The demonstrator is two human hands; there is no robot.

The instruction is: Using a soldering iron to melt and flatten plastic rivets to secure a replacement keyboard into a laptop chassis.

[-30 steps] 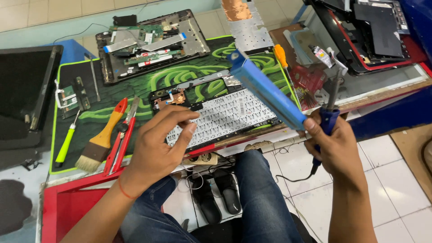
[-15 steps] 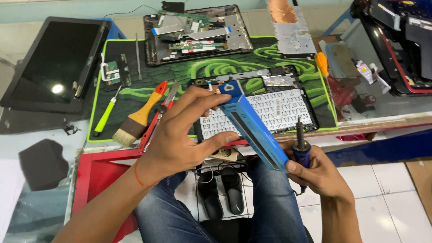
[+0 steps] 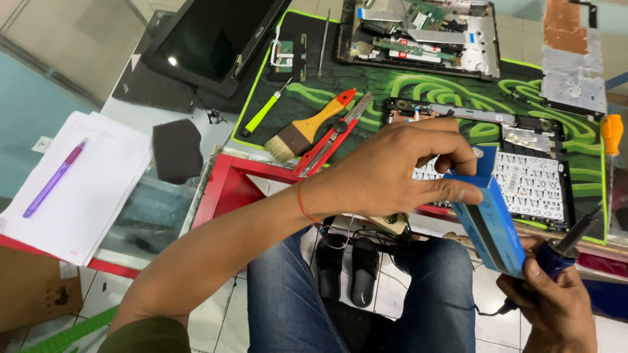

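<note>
Nearest the camera, the right hand (image 3: 553, 307) is curled shut around the dark blue handle of a soldering iron (image 3: 564, 252), whose thin dark shaft slants up and to the right; the bottom end of a long blue box (image 3: 492, 219) is gripped in the same hand. The box is the landmark here. It rises from the right hand toward the upper left, tilted, with its top flap open. The left hand (image 3: 399, 170) reaches in from the left and pinches the upper end of the box, thumb pressed along its side and fingers bent over the open flap.

Below the box are the person's knees in blue jeans (image 3: 432, 294), and between them, on the tiled floor, a pair of black sandals (image 3: 347, 268).

Just behind the box lies a detached laptop keyboard (image 3: 533, 186), key side up, on a green and black mat (image 3: 458, 91). To the left of the box on that mat are a red utility knife (image 3: 330, 137), a paintbrush (image 3: 307, 127) with an orange handle, and a small green screwdriver (image 3: 263, 112). An orange-handled screwdriver (image 3: 612, 134) lies to the right of the box.

Farther behind the box sits an opened laptop base (image 3: 422, 29) with its circuit board exposed. Far left of the box are a detached laptop screen (image 3: 209, 42), a dark foam pad (image 3: 176, 149), and white papers (image 3: 78, 183) with a purple pen (image 3: 53, 178) on them.
</note>
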